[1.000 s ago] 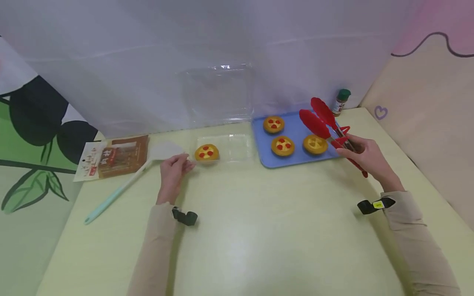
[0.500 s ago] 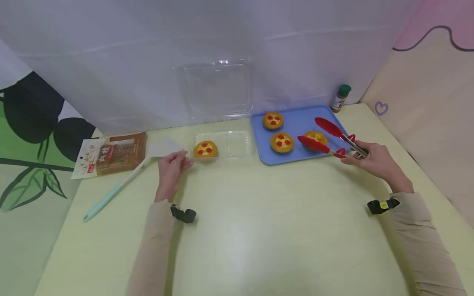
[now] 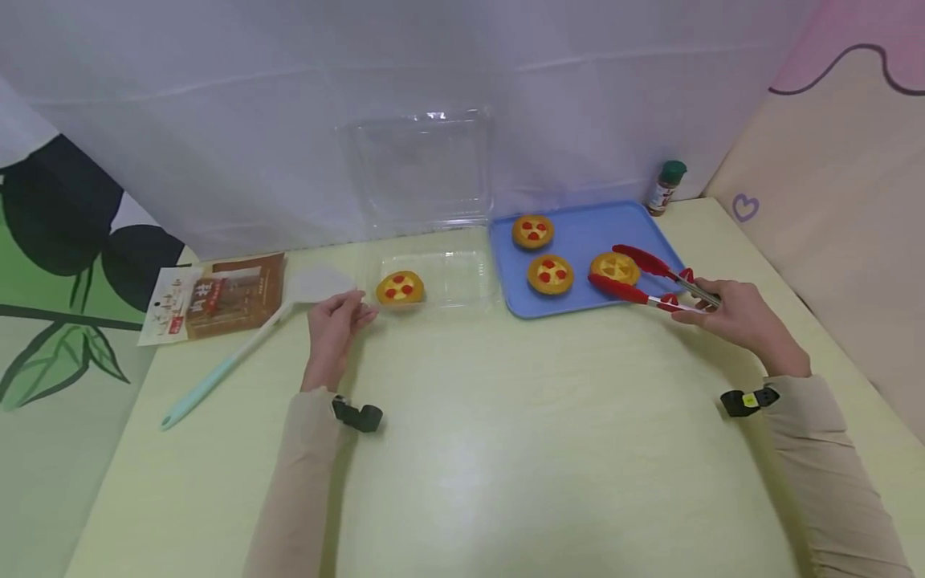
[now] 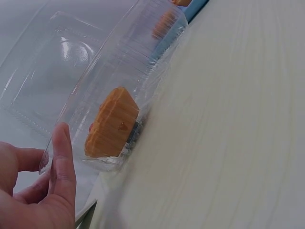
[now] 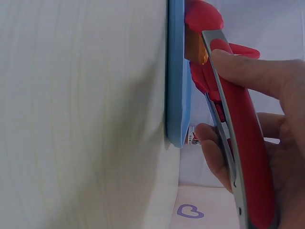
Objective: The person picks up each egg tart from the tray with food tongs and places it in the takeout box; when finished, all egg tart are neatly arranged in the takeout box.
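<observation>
My right hand (image 3: 740, 321) grips red tongs (image 5: 243, 143) with metal arms. Their red heads lie one on each side of a tart (image 3: 614, 267) with a yellow top, at the right of the blue tray (image 3: 535, 308). Two tarts with red dots, a rear tart (image 3: 533, 232) and a front tart (image 3: 550, 274), sit left of it on the tray. My left hand (image 3: 335, 329) pinches the left rim of a clear plastic clamshell box (image 4: 71, 102), thumb on one side and fingers behind. Its lid stands raised at the back, and one red-dotted tart (image 4: 113, 123) rests inside, at the left end.
Left of my left hand lies a spatula (image 3: 217, 376) with a pale green handle and a white blade. Beyond it is a brown and white food packet (image 3: 217, 299). A green-capped spice jar (image 3: 665, 188) stands behind the tray's right corner, near the wall.
The tongs came down from above the tray, and their heads have moved to both sides of the yellow-topped tart. My left hand keeps its hold on the box rim.
</observation>
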Motion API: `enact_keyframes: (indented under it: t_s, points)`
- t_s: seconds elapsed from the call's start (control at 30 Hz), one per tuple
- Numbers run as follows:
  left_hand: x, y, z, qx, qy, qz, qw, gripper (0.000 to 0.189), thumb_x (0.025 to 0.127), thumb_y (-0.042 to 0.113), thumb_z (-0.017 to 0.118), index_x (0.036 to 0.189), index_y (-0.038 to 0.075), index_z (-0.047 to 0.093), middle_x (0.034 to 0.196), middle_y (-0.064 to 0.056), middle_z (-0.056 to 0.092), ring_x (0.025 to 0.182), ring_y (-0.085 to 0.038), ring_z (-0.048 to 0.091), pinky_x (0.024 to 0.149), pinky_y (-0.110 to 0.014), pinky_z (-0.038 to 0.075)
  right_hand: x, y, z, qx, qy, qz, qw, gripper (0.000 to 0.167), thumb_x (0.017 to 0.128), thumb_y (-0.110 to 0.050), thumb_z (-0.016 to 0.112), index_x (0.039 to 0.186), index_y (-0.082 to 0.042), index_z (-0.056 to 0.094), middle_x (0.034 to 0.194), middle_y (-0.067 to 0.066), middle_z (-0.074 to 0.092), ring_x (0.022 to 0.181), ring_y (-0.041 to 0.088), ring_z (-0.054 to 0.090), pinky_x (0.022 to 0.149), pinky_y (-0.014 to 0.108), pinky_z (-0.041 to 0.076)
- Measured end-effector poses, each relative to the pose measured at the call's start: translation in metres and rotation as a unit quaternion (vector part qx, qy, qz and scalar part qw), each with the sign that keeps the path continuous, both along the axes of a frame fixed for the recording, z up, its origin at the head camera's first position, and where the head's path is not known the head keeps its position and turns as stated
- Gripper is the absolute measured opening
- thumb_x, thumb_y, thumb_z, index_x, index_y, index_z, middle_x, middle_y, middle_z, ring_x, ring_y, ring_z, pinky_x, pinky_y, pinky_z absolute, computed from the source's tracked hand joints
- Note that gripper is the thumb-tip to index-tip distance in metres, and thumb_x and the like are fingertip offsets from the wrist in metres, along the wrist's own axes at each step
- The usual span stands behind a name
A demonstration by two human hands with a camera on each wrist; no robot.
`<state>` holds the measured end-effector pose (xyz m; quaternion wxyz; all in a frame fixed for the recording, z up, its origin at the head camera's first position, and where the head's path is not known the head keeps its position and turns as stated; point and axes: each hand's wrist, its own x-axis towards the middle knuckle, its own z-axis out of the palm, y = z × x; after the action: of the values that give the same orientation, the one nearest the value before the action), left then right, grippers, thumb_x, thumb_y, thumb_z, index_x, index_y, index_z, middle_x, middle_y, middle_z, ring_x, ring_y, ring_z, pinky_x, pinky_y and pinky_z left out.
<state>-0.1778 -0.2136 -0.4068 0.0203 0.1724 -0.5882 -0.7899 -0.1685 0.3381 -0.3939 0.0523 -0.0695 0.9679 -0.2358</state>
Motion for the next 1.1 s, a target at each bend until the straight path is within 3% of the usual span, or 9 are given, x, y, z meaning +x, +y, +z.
enact_keyframes:
  t_s: [0.07,0.23,0.43,0.57,0.9,1.1]
  points:
    - [0.000,0.000,-0.001,0.001,-0.002,0.001,1.0000,0.036,0.099,0.010,0.056,0.126,-0.014,0.051,0.077,-0.003,0.065,0.067,-0.009,0.068,0.074,-0.019,0.060,0.001,0.000,0.000,0.006,-0.003,-0.004,1.0000,0.083,0.087,-0.043,0.073,0.137,0.015,0.042,0.071,0.013,0.054,0.059,0.022,0.042,0.044,0.026,0.031]
    - [-0.001,0.000,0.000,0.000,-0.004,-0.002,1.0000,0.038,0.100,0.011,0.055,0.128,-0.014,0.050,0.078,-0.003,0.066,0.068,-0.009,0.069,0.075,-0.019,0.060,0.001,-0.001,0.000,0.015,0.006,-0.010,0.9998,0.081,0.088,-0.044,0.071,0.137,0.013,0.044,0.068,0.006,0.041,0.057,0.020,0.038,0.044,0.026,0.028]
    - [-0.001,0.000,0.000,-0.001,-0.001,-0.004,1.0000,0.036,0.100,0.011,0.055,0.126,-0.014,0.051,0.077,-0.002,0.066,0.068,-0.009,0.069,0.074,-0.019,0.060,0.001,-0.004,0.001,-0.002,0.016,-0.034,0.9993,0.078,0.088,-0.044,0.071,0.136,0.012,0.046,0.073,0.012,0.051,0.058,0.020,0.039,0.045,0.028,0.029]
    - [0.000,0.000,0.000,0.012,0.002,-0.004,0.9999,0.035,0.100,0.010,0.055,0.124,-0.014,0.051,0.074,-0.003,0.066,0.067,-0.009,0.069,0.073,-0.019,0.060,0.002,-0.010,0.003,-0.029,0.021,-0.054,0.9979,0.078,0.088,-0.047,0.069,0.137,0.010,0.047,0.092,0.021,0.058,0.071,0.024,0.043,0.046,0.028,0.031]
    - [-0.002,0.000,0.000,0.009,-0.012,0.007,0.9999,0.037,0.100,0.010,0.055,0.128,-0.014,0.050,0.073,-0.002,0.064,0.066,-0.009,0.069,0.072,-0.018,0.060,-0.001,-0.044,0.019,-0.088,0.030,-0.063,0.9936,0.075,0.088,-0.047,0.069,0.137,0.006,0.049,0.111,0.028,0.060,0.090,0.028,0.044,0.053,0.027,0.034]
    - [-0.001,0.001,0.001,0.001,-0.021,0.010,0.9997,0.038,0.100,0.011,0.055,0.129,-0.013,0.050,0.075,-0.002,0.064,0.068,-0.009,0.069,0.073,-0.018,0.060,-0.006,-0.075,0.031,-0.117,0.023,-0.036,0.9921,0.073,0.086,-0.046,0.072,0.134,0.006,0.054,0.092,0.018,0.064,0.079,0.025,0.047,0.049,0.027,0.037]
